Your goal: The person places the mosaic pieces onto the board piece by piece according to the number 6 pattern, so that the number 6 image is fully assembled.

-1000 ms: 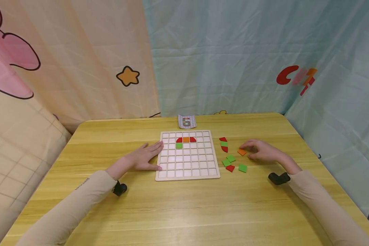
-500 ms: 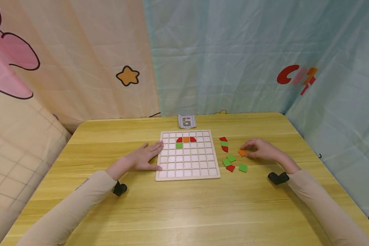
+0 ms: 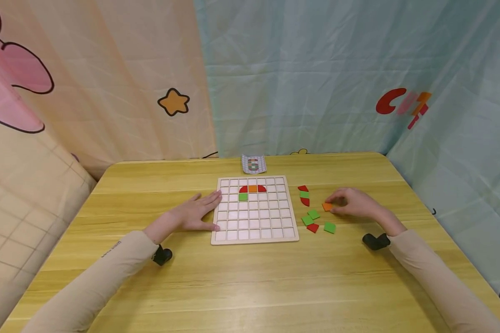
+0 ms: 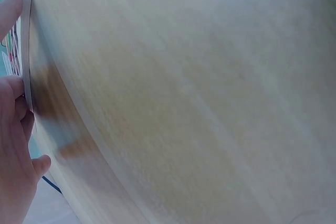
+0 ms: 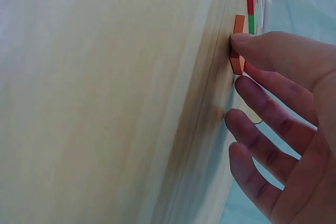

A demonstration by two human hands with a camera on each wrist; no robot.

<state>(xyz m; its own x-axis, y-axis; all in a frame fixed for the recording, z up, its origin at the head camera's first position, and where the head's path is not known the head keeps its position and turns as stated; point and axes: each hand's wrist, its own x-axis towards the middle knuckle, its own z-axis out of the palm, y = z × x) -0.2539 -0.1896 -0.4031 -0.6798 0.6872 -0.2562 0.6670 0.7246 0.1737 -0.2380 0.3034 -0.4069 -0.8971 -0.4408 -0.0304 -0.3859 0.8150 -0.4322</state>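
My left hand (image 3: 195, 213) lies with fingers spread across the left edge of a white wooden grid board (image 3: 254, 243), fingertips and thumb on its frame. Set in the board's cells are an orange square (image 3: 253, 188) between two rounded red pieces, with a green square (image 3: 243, 197) below the left one. Right of the board, my right hand (image 3: 352, 202) pinches an orange tile (image 3: 327, 206) between thumb and index finger. In the right wrist view this orange tile (image 5: 238, 65) is partly covered by the thumb, and the other fingers are loosely bent.
Between board and right hand lie loose green tiles (image 3: 329, 227), a red piece (image 3: 313, 228), and a column of red and green pieces (image 3: 304, 195). A small printed card (image 3: 253, 164) with a coloured figure stands behind the board. Curtains hang beyond the wooden table (image 3: 250, 286).
My right thumb and index finger have come together on the orange tile, which has shifted slightly. The left hand and the board have stayed in place.
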